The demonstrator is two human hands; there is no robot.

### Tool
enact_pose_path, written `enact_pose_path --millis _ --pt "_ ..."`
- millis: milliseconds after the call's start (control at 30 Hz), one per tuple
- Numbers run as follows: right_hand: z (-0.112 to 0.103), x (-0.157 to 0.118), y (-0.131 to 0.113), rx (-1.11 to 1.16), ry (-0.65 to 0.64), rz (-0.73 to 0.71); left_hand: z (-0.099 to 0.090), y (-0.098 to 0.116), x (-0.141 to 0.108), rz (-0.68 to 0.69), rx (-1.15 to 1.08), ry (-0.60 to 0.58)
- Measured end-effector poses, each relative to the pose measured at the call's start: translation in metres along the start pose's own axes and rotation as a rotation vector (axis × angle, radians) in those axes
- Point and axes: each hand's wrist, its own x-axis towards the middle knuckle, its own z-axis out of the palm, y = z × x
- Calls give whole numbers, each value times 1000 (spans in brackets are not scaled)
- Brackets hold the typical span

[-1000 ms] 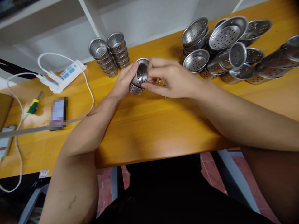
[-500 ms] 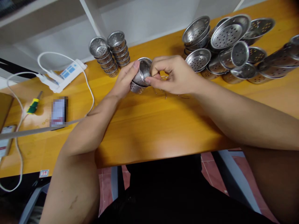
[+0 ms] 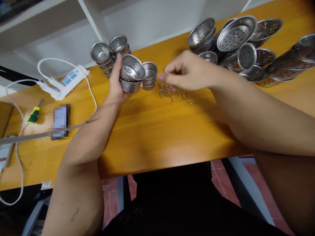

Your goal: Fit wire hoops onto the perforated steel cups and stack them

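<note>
Your left hand holds stacked silver perforated metal cups; your right hand is curled, any pinch unclear. Thin curved silver wires, pointing every way, lie by that nearer hand, back from the front edge of the counter.

Shifted farther left of the wires with the left hand, carrying two cups along, and turned the upper cup to bare its holed floor. Parted from the cups with the right hand, now hovering above the back of the wires, fingers bent; hard to tell whether gripping anything. Uncovered a short stack just left of the wires, and more of the wires too. Covered the lower tiers of two taller stacks, well left of the wires, and part of a bowl behind and right of the wires.
</note>
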Motion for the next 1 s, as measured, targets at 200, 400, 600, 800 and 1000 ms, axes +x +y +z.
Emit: enact_pose_path --millis 200,400,600,800,1000 --pt "5 13 41 -502 -373 260 -13 6 3 -9 0 -8" --pt "5 11 42 -478 -48 179 -31 -21 12 16 51 64" --pt "19 4 22 -151 229 -192 -3 -17 -6 44 68 61" --pt "35 6 16 -122 194 -229 31 1 -31 165 168 -94" --pt "33 11 26 9 300 -266 7 -11 -18 309 222 -15"
